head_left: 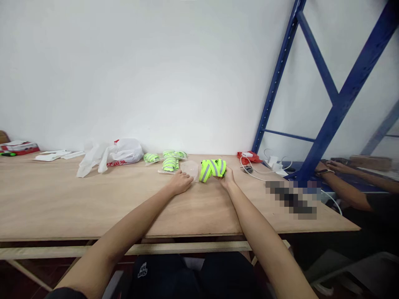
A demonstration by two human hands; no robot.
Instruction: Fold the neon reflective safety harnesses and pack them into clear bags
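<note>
A folded bundle of fluorescent yellow reflective strap (213, 169) with grey stripes is held just above the wooden table. My right hand (228, 177) is closed around its right end, and the bundle hides part of the fingers. To the left, my left hand (180, 183) rests low over the tabletop with fingers curled onto the near edge of a clear plastic bag (190, 167). The bag lies flattened between the left hand and the strap bundle. Just behind the left hand, several bagged reflective straps (170, 162) are piled; another bagged strap (151, 158) lies farther left.
A white plastic bag (126, 150) with red print and white papers (54, 155) lie along the wall. At right are a red pouch (251, 157), a white cable (256, 176), a blurred-out dark object (291, 199) and a blue metal rack (324, 124). Another person's arm (346, 189) shows beyond it.
</note>
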